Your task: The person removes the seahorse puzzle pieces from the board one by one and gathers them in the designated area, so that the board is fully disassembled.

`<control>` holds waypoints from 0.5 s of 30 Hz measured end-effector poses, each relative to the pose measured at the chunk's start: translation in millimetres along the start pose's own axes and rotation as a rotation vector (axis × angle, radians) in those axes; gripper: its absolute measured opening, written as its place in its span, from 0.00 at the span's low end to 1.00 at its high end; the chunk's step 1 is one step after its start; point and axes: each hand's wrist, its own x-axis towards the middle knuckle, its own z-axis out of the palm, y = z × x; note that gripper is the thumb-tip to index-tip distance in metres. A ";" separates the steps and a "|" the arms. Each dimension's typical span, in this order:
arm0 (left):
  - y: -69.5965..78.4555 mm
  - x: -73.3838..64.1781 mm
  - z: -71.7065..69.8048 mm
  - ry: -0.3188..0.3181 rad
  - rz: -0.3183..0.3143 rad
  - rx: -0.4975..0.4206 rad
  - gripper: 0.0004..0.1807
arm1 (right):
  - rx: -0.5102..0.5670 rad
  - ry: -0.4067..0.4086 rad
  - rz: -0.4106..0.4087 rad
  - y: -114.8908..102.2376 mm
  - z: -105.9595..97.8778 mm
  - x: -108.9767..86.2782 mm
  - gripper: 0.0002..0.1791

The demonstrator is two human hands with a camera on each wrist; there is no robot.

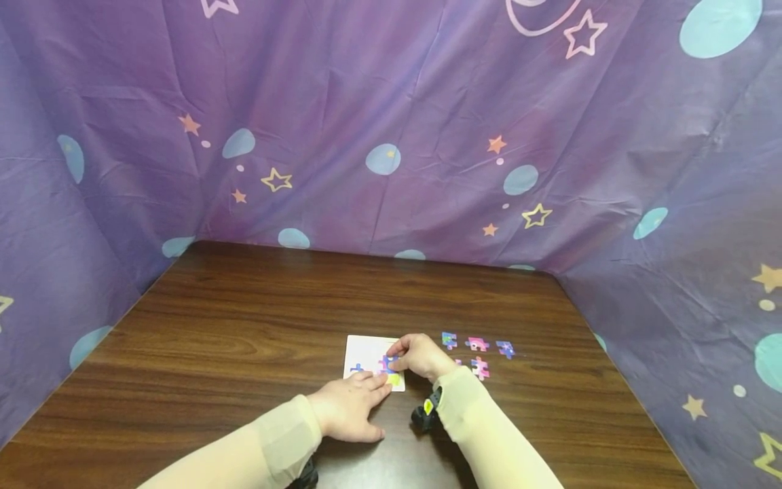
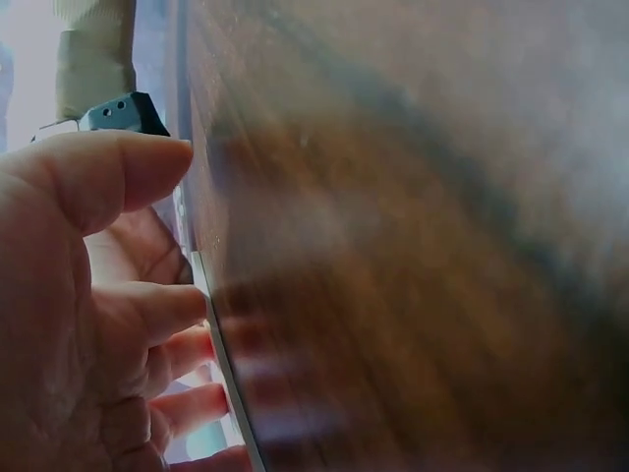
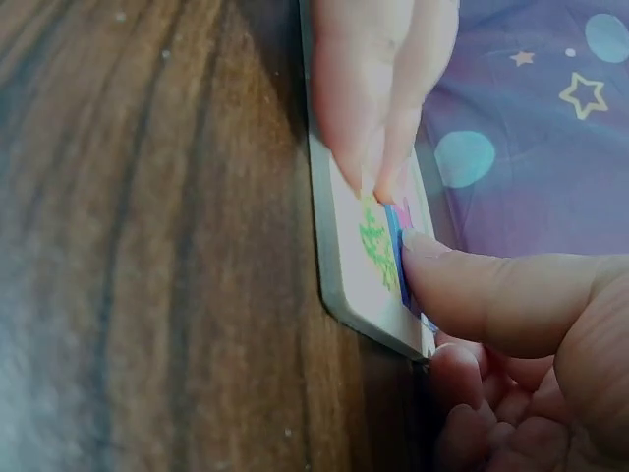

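A white puzzle board [image 1: 365, 345] lies on the table, with blue, pink and yellow pieces on its near part. My left hand [image 1: 349, 409] rests flat with its fingertips on the board's near edge; in the left wrist view those fingers touch the board's rim [image 2: 228, 379]. At the board's right side, my right hand [image 1: 424, 357] holds a blue and pink puzzle piece [image 1: 385, 365] between thumb and index finger. Beside it is a yellow part [image 1: 394, 379] of the picture. The right wrist view has the right thumb [image 3: 482, 295] against the piece's blue edge.
Several loose puzzle pieces lie right of the board, among them a pink one [image 1: 476, 344], a blue one [image 1: 505, 349] and another pink one [image 1: 480, 368]. The brown wooden table [image 1: 244, 305] is bounded by a purple star-patterned cloth [image 1: 318, 122] at the back and sides.
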 end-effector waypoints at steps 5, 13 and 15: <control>1.1 1.0 -1.4 -0.002 -0.008 -0.005 0.41 | 0.013 -0.007 0.002 0.7 0.1 0.6 0.15; 0.5 1.8 -1.2 -0.008 -0.014 -0.019 0.41 | 0.033 -0.009 0.015 1.5 -0.4 1.8 0.17; 0.0 2.1 -0.8 -0.008 -0.016 -0.020 0.41 | 0.036 -0.006 0.017 1.8 0.3 1.9 0.17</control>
